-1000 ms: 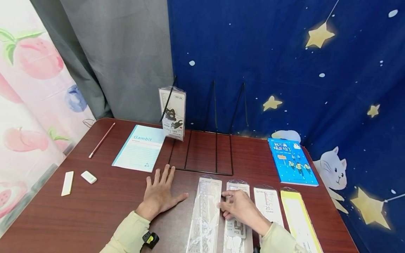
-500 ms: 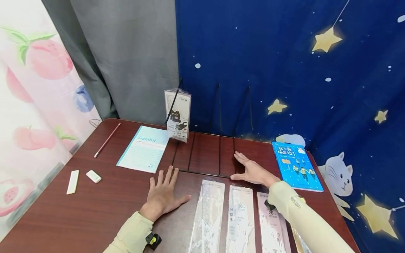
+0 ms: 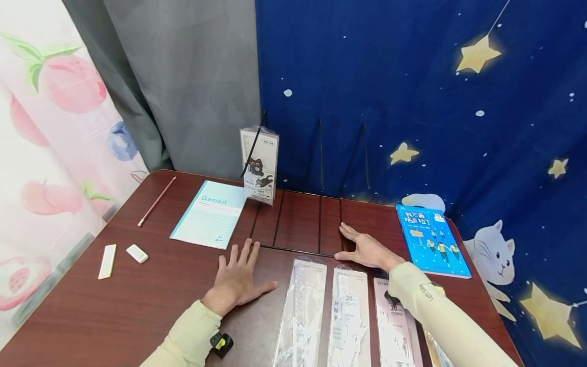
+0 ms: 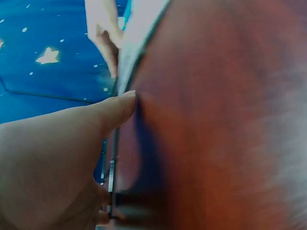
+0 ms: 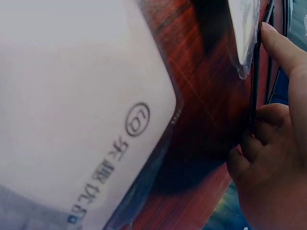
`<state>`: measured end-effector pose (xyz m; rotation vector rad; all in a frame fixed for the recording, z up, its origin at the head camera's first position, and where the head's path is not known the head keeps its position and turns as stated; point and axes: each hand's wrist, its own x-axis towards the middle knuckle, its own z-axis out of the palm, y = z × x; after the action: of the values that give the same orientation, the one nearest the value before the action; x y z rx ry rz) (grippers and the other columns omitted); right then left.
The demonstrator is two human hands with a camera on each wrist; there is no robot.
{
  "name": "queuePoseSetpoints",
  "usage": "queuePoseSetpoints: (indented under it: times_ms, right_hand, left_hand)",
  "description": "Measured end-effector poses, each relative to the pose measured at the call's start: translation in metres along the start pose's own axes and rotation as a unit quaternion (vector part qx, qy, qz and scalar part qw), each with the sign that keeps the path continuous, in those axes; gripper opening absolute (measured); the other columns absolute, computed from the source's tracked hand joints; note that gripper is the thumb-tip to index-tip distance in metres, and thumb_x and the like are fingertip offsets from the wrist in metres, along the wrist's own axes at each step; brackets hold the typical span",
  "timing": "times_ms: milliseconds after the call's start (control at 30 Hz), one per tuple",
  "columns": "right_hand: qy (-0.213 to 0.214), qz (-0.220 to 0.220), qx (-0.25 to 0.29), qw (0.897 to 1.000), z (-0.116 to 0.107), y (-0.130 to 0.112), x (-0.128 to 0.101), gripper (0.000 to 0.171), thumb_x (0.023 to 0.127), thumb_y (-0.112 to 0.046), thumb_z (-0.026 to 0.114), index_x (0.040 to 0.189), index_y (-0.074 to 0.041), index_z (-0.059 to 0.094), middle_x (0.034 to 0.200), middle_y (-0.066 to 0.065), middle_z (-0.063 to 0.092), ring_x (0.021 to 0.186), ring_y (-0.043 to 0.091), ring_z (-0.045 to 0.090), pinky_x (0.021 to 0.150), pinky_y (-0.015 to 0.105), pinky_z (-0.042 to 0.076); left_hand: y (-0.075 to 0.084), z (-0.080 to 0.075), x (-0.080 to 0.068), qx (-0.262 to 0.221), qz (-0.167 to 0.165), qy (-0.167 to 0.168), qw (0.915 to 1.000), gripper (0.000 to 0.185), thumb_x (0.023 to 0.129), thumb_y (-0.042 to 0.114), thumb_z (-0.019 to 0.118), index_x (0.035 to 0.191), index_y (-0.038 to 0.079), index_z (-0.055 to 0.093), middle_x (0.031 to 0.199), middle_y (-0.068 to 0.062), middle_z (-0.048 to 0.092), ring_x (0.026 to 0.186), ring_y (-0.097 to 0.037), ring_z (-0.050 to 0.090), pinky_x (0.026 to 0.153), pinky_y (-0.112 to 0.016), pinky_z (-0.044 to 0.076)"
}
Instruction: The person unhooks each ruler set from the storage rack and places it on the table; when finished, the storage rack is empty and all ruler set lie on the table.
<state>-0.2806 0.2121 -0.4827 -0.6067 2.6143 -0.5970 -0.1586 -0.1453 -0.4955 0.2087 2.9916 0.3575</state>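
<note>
My left hand (image 3: pixel 238 278) lies on the table with fingers spread, fingertips right at the front left corner of a black wire rack (image 3: pixel 293 250). At the front right corner of that rack my right hand (image 3: pixel 369 250) rests with fingers extended, thumb at the front wire. One flat ruler-set pack with black cats (image 3: pixel 260 168) hangs on the rack's left hook. Clear-wrapped ruler packs lie in a row in front: a left one (image 3: pixel 302 311), a middle one (image 3: pixel 349 316) and a pinkish one (image 3: pixel 396 326). My right sleeve covers most of another pack (image 3: pixel 433 344).
A Gambit notebook (image 3: pixel 209 214) lies left of the rack, a blue book (image 3: pixel 433 242) at the right. Further left are a pencil (image 3: pixel 157 201), a white eraser (image 3: pixel 137 253) and a white strip-shaped piece (image 3: pixel 107 261). Curtains (image 3: pixel 206 86) hang behind the table.
My right hand has left the packs and moved forward to the rack's front right corner, where it has stayed over the last half second. My left hand has stayed in place.
</note>
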Motion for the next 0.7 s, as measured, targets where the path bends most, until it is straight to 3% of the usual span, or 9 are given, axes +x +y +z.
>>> queuePoseSetpoints:
  times_ms: [133, 200, 267, 333, 400, 500, 533, 600, 700]
  right_hand:
    - [0.004, -0.003, -0.002, 1.000, -0.001, 0.000, -0.001, 0.098, 0.092, -0.058, 0.072, 0.165, -0.012, 0.026, 0.175, 0.007, 0.016, 0.159, 0.037, 0.023, 0.123, 0.060, 0.029]
    - [0.004, -0.002, 0.000, 1.000, 0.000, 0.001, -0.001, 0.098, 0.092, -0.058, 0.072, 0.165, -0.012, 0.026, 0.175, 0.006, 0.016, 0.159, 0.037, 0.023, 0.123, 0.060, 0.029]
    - [0.005, -0.005, 0.000, 1.000, -0.002, 0.001, -0.001, 0.098, 0.092, -0.057, 0.072, 0.165, -0.011, 0.026, 0.175, 0.008, 0.016, 0.159, 0.038, 0.023, 0.123, 0.060, 0.030]
    - [0.008, -0.004, 0.000, 1.000, -0.003, 0.002, 0.000, 0.098, 0.091, -0.057, 0.073, 0.164, -0.011, 0.027, 0.175, 0.007, 0.017, 0.159, 0.037, 0.023, 0.123, 0.059, 0.030]
    - [0.010, -0.004, 0.000, 1.000, -0.003, 0.002, 0.000, 0.098, 0.091, -0.057, 0.074, 0.164, -0.010, 0.028, 0.174, 0.008, 0.018, 0.159, 0.037, 0.024, 0.123, 0.059, 0.030]
    - [0.009, -0.001, -0.003, 1.000, -0.003, 0.002, 0.001, 0.099, 0.090, -0.058, 0.074, 0.164, -0.011, 0.029, 0.174, 0.007, 0.019, 0.159, 0.037, 0.025, 0.123, 0.059, 0.031]
    - [0.008, -0.001, -0.005, 1.000, -0.003, 0.002, 0.001, 0.099, 0.090, -0.058, 0.074, 0.164, -0.011, 0.029, 0.174, 0.007, 0.019, 0.159, 0.037, 0.025, 0.123, 0.059, 0.031]
    - [0.005, -0.001, -0.007, 1.000, -0.002, 0.002, 0.001, 0.098, 0.091, -0.058, 0.074, 0.164, -0.011, 0.028, 0.174, 0.008, 0.019, 0.159, 0.038, 0.025, 0.123, 0.059, 0.031]
    - [0.003, 0.004, -0.009, 1.000, -0.001, 0.002, 0.001, 0.098, 0.090, -0.057, 0.074, 0.164, -0.012, 0.029, 0.174, 0.007, 0.019, 0.159, 0.036, 0.025, 0.123, 0.058, 0.031]
  left_hand:
    - [-0.005, -0.022, 0.008, -0.060, 0.002, -0.019, 0.9981, 0.098, 0.092, 0.067, 0.063, 0.161, 0.004, 0.035, 0.165, -0.024, 0.034, 0.148, -0.051, 0.036, 0.113, -0.070, 0.034]
    - [-0.010, -0.032, 0.015, -0.107, -0.003, -0.003, 0.9942, 0.089, 0.095, 0.060, 0.065, 0.159, 0.004, 0.038, 0.162, -0.025, 0.038, 0.144, -0.049, 0.042, 0.112, -0.068, 0.039]
    - [-0.017, -0.042, 0.027, -0.161, -0.012, 0.034, 0.9864, 0.078, 0.098, 0.053, 0.066, 0.156, 0.006, 0.043, 0.153, -0.025, 0.047, 0.135, -0.045, 0.053, 0.105, -0.063, 0.047]
    - [-0.025, -0.051, 0.041, -0.228, -0.018, 0.090, 0.9694, 0.064, 0.100, 0.044, 0.067, 0.149, 0.006, 0.052, 0.142, -0.023, 0.058, 0.123, -0.040, 0.063, 0.096, -0.057, 0.055]
    - [-0.035, -0.059, 0.056, -0.285, -0.026, 0.147, 0.9467, 0.050, 0.100, 0.037, 0.068, 0.140, 0.007, 0.060, 0.130, -0.020, 0.067, 0.112, -0.035, 0.069, 0.089, -0.050, 0.058]
    - [-0.049, -0.071, 0.078, -0.337, -0.031, 0.227, 0.9131, 0.036, 0.100, 0.029, 0.069, 0.128, 0.005, 0.068, 0.120, -0.019, 0.074, 0.105, -0.034, 0.075, 0.085, -0.048, 0.061]
    - [-0.053, -0.074, 0.085, -0.343, -0.032, 0.248, 0.9054, 0.034, 0.100, 0.027, 0.069, 0.126, 0.004, 0.069, 0.120, -0.020, 0.074, 0.104, -0.034, 0.075, 0.086, -0.048, 0.061]
    - [-0.060, -0.078, 0.097, -0.340, -0.029, 0.280, 0.8973, 0.033, 0.100, 0.024, 0.070, 0.126, 0.004, 0.069, 0.121, -0.020, 0.072, 0.106, -0.035, 0.074, 0.090, -0.049, 0.060]
    - [-0.065, -0.084, 0.111, -0.325, -0.012, 0.308, 0.8940, 0.036, 0.098, 0.020, 0.072, 0.130, 0.002, 0.066, 0.124, -0.021, 0.067, 0.111, -0.038, 0.070, 0.096, -0.051, 0.056]
